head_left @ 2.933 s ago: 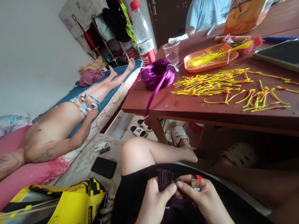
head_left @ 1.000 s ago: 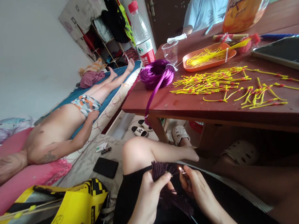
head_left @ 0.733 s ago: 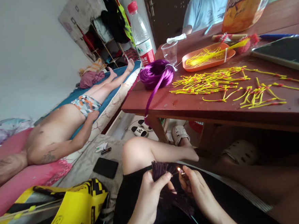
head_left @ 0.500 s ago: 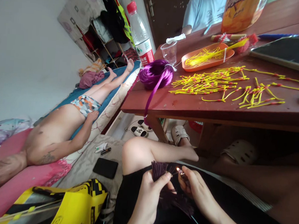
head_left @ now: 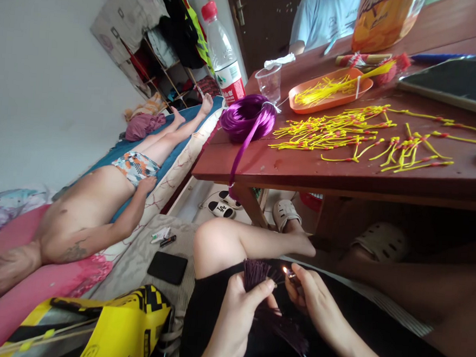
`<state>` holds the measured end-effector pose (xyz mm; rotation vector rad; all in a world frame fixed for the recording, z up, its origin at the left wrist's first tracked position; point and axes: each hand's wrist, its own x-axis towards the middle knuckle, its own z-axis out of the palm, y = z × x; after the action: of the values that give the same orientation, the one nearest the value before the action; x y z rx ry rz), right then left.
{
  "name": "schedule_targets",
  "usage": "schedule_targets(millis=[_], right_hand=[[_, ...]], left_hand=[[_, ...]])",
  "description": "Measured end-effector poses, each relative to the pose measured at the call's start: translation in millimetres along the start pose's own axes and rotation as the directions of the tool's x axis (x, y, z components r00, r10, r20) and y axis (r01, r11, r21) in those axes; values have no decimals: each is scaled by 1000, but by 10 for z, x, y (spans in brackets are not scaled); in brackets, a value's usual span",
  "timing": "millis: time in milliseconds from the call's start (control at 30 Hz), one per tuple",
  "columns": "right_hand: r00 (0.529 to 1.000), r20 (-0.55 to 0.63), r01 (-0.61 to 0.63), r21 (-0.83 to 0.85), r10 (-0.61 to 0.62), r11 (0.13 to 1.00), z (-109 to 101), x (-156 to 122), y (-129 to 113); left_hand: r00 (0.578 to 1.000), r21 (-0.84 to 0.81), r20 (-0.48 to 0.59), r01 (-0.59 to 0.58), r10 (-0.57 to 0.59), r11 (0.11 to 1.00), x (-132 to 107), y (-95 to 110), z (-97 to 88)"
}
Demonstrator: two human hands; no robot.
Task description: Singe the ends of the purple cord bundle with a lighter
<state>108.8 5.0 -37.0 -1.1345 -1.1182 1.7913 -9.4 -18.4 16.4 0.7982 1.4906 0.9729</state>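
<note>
Over my lap, my left hand [head_left: 237,309] is closed around a bundle of dark purple cords [head_left: 255,273]. Its cut ends stand up above the fingers, and the rest hangs below over dark cloth. Pinched in my right hand [head_left: 315,299] is a small lighter [head_left: 292,277] with a lit flame at its tip. The flame burns just right of my left thumb, close to a thin strand; whether it touches the strand I cannot tell. Most of the lighter's body is hidden by my fingers.
On the red-brown table [head_left: 287,168] lie a purple cord coil [head_left: 246,118], yellow knotted cords [head_left: 339,128], an orange tray [head_left: 304,108] and a plastic cup [head_left: 269,83]. A bottle [head_left: 224,58] stands behind. Left are a black phone [head_left: 167,267], a yellow bag [head_left: 125,323] and a person lying down.
The bundle and my left hand have shifted slightly right, and the cord ends are turned a little. My right hand has barely moved, and the flame is lit in both frames.
</note>
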Motion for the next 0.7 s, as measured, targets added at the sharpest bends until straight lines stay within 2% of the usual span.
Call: schedule_targets(millis=[433, 633, 700], right_hand=[[1000, 0, -9, -37, 9, 999, 8, -18, -37], [999, -25, -33, 65, 35, 997, -1, -4, 30], [1000, -9, 3, 129, -2, 992, -4, -3, 38]], left_hand=[[1000, 24, 18, -23, 23, 999, 5, 22, 10], [999, 35, 32, -14, 13, 999, -1, -1, -7], [1000, 33, 25, -12, 11, 999, 1, 1, -5]])
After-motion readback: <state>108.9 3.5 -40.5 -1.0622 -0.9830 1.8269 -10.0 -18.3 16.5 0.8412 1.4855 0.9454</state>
